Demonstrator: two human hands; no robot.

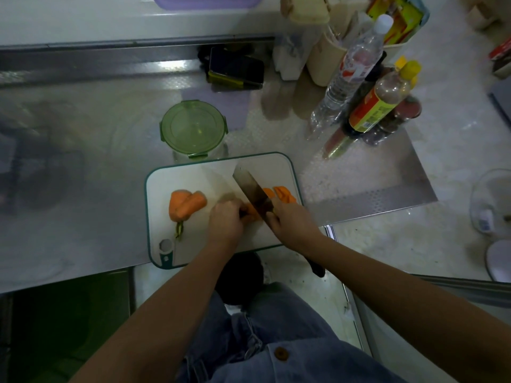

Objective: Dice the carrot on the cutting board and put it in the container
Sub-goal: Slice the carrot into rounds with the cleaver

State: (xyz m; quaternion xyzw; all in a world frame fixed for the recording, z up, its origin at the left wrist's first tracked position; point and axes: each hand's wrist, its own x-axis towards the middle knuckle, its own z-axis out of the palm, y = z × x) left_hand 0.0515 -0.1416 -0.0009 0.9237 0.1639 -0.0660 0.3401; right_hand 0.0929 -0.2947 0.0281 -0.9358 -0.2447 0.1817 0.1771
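3 carrot groups, 1 cleaver, 1 board, 1 container

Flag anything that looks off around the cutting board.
The container behind the cutting board has its green lid on, though diced carrot must go in. The board's near edge seems to overhang the counter slightly.

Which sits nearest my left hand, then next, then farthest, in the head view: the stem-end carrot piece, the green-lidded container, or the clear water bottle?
1. The stem-end carrot piece, on the cutting board just left of the left hand.
2. The green-lidded container, beyond the board's far edge.
3. The clear water bottle, far back on the right.
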